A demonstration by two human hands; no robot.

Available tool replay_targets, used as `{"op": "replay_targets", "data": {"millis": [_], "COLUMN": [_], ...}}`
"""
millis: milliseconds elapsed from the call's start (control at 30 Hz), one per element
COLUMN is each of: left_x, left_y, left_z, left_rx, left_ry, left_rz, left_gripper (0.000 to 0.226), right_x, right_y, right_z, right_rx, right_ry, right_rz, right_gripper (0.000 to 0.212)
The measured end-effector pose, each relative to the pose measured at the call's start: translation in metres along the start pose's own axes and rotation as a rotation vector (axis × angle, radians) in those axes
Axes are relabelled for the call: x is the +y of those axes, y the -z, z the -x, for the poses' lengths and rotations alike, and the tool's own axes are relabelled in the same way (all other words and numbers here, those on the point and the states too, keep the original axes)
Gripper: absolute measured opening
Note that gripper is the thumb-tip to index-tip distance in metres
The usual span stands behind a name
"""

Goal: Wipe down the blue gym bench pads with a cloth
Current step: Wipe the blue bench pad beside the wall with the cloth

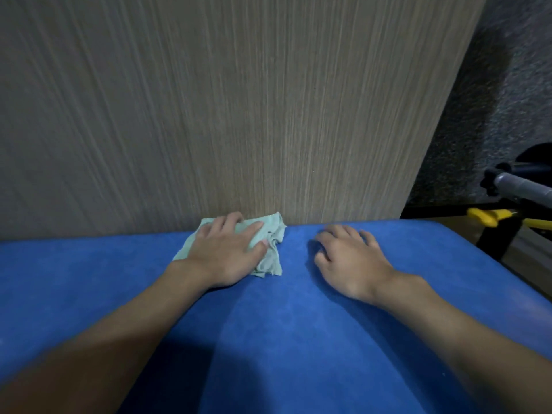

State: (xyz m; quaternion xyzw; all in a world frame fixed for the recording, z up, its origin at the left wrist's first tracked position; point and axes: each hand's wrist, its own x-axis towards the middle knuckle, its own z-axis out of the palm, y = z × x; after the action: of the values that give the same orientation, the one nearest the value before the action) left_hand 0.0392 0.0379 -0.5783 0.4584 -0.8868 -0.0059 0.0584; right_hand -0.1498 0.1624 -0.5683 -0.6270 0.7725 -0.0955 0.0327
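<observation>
Mid-wipe, by the look of it, at the far edge of the broad blue padded gym bench pad (268, 330), hard up against a pale wood-grain wall panel (209, 115). Pressing a crumpled pale green cloth (270, 252) onto the pad with the left hand (224, 252): palm down, fingers fairly straight and spread over the fabric, not curled round it, so a flat press rather than a grasp. Placed left of centre, far corner at the foot of the panel, right part bunched and poking out past the fingertips.

Resting the right hand (349, 258) on bare pad just right of the cloth, apart from it, fingers loosely bent, holding nothing; probably bracing.

Off the far right end of the pad: a grey metal bar (519, 186) with a black knob, a yellow plastic piece (487, 216) below it, dark speckled flooring (493, 100) beyond.

As for progress: hard to judge. No wet streak, no dirt line, no clear border between wiped and unwiped areas; only faint mottling across the blue. Going by the cloth's place, working the far strip now, with the wide near stretch and the left and right ends possibly left to cover. Only one pad in view; cannot tell about any others. Best called under way, not finished.
</observation>
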Motion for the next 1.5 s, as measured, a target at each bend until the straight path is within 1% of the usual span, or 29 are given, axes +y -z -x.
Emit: {"op": "replay_targets", "data": {"millis": [67,133,300,433,467,533,567,667,733,933,1033,1067,1133,1200,1233,1300,1367,1500], "left_x": [0.012,0.02,-0.009,-0.047,-0.053,-0.05,-0.04,-0.001,0.007,-0.042,-0.077,-0.086,-0.092,-0.077,-0.065,-0.044,-0.042,-0.088], "left_y": [-0.002,-0.005,-0.005,0.003,0.004,0.005,0.006,0.003,0.0,0.001,0.007,0.008,0.011,0.011,0.01,0.005,0.004,0.007], "left_z": [-0.002,-0.006,-0.003,0.01,0.013,0.016,0.015,0.004,-0.002,0.006,0.018,0.022,0.025,0.022,0.02,0.017,0.015,0.026], "left_rx": [0.006,-0.005,-0.01,-0.018,-0.012,-0.015,-0.027,-0.056,-0.059,-0.039,-0.034,-0.033,-0.036,-0.052,-0.051,-0.041,-0.04,-0.049], "left_ry": [-0.001,0.008,0.003,0.046,0.072,0.126,0.142,0.097,0.074,0.049,0.085,0.109,0.161,0.181,0.164,0.11,0.084,0.073], "left_rz": [-0.014,0.005,0.002,0.018,0.012,-0.012,-0.02,-0.025,-0.004,-0.004,-0.011,-0.016,-0.024,-0.028,-0.03,-0.035,-0.018,-0.02], "left_gripper": [0.058,0.059,0.066,0.086,0.085,0.074,0.068,0.063,0.063,0.068,0.085,0.087,0.08,0.067,0.063,0.062,0.063,0.065], "right_x": [-0.013,-0.018,-0.017,-0.027,-0.032,-0.042,-0.046,-0.049,-0.046,-0.044,-0.044,-0.044,-0.045,-0.047,-0.047,-0.048,-0.048,-0.048], "right_y": [-0.006,-0.013,-0.012,-0.008,-0.008,-0.012,-0.016,-0.023,-0.023,-0.021,-0.022,-0.022,-0.023,-0.023,-0.023,-0.022,-0.021,-0.022], "right_z": [-0.001,-0.002,-0.002,-0.008,-0.01,-0.013,-0.013,-0.013,-0.013,-0.011,-0.01,-0.01,-0.009,-0.01,-0.01,-0.011,-0.012,-0.013], "right_rx": [0.017,0.001,-0.03,-0.046,-0.034,-0.031,-0.043,-0.051,-0.045,-0.052,-0.052,-0.052,-0.052,-0.046,-0.044,-0.044,-0.042,-0.046], "right_ry": [0.041,0.065,0.048,0.031,0.041,0.077,0.096,0.103,0.101,0.112,0.107,0.105,0.097,0.087,0.082,0.071,0.057,0.034], "right_rz": [-0.061,-0.006,0.022,0.064,0.036,-0.04,-0.042,0.014,0.007,0.003,0.0,0.003,0.005,0.008,0.011,0.012,0.015,0.027], "right_gripper": [0.045,0.048,0.047,0.046,0.046,0.047,0.049,0.051,0.051,0.051,0.051,0.051,0.051,0.051,0.05,0.05,0.05,0.051]}}
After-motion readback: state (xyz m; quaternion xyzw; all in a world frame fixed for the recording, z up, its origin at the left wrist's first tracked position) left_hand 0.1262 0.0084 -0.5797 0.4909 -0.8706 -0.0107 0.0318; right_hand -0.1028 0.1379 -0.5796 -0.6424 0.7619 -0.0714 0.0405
